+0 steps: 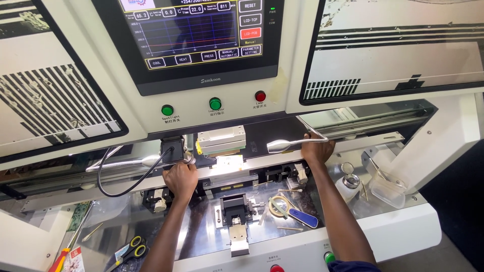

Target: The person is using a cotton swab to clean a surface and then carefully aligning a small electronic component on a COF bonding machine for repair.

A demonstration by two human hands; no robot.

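Observation:
Both my hands reach into a white bonding machine. My left hand [180, 180] grips the long metal rail [262, 162] left of the lit press head [228, 162]. My right hand [316, 151] holds the same rail at the right, just under a silver gooseneck lamp [282, 145]. Between my arms a small black clamp fixture [236, 209] sits on the steel work plate [201, 231].
Above are a control screen [194, 35], two green buttons [167, 110] and a red button [260, 96]. On the plate lie a blue-handled tool [303, 218], a tape roll [278, 205], scissors with yellow handles [132, 251], a metal dispenser bottle [349, 184] and a clear plastic tub [388, 191].

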